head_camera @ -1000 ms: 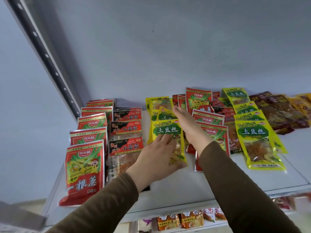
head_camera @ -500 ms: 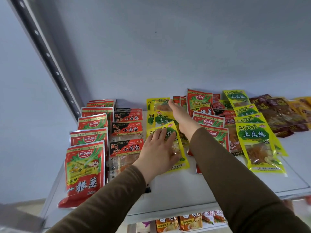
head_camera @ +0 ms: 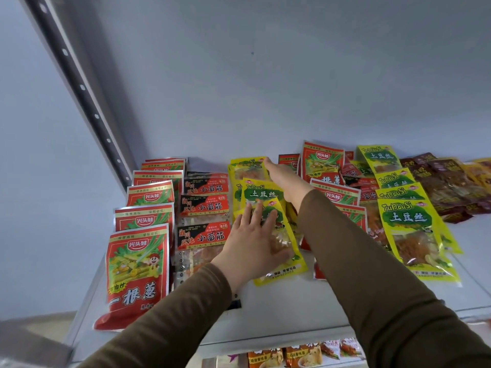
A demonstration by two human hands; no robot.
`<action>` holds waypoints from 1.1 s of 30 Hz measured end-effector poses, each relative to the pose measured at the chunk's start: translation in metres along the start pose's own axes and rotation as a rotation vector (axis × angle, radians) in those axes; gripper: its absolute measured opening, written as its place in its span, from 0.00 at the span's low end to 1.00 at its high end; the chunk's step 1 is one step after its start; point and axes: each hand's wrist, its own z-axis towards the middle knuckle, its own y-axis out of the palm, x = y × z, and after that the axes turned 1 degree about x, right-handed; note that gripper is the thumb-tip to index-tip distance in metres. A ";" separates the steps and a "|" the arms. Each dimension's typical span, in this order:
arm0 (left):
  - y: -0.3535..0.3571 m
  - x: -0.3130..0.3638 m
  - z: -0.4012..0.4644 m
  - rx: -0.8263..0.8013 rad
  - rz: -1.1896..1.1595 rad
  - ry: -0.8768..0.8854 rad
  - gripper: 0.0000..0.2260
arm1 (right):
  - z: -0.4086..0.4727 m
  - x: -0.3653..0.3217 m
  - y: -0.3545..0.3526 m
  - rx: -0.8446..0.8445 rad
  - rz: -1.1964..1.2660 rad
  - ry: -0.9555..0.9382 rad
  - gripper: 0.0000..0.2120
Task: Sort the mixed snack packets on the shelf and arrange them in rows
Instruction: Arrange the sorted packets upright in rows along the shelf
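Left hand (head_camera: pixel 252 245): fingers straight, slightly spread, pressed flat on front yellow TuDouSi packet (head_camera: pixel 285 251). Packet long axis front-to-back, header end toward back wall, tilted slightly left. Right hand (head_camera: pixel 284 179): fingers extended, laid on rear yellow packet (head_camera: pixel 245 168). Both on white shelf (head_camera: pixel 292 312), third row from left.

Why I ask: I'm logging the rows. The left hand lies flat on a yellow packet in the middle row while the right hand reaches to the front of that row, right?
Not quite. In the head view the right hand reaches to the back of the row, at the rearmost yellow packet. The left hand does lie flat on the front yellow packet.
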 end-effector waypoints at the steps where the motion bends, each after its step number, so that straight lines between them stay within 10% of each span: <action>1: 0.001 0.000 0.000 -0.012 -0.010 -0.009 0.43 | 0.002 0.000 -0.001 -0.003 -0.006 0.004 0.36; 14: 0.004 0.002 0.001 -0.022 0.024 -0.033 0.43 | 0.027 0.005 0.003 0.168 -0.218 -0.195 0.20; 17: 0.003 0.002 0.001 -0.026 0.030 -0.031 0.43 | 0.042 0.007 0.007 0.215 -0.214 -0.164 0.02; 27: 0.003 0.003 -0.001 -0.015 0.043 -0.033 0.43 | 0.048 0.001 0.000 0.071 -0.055 -0.106 0.27; 33: 0.005 0.003 -0.001 -0.008 0.050 -0.047 0.43 | 0.046 -0.005 -0.021 -0.088 -0.153 -0.148 0.08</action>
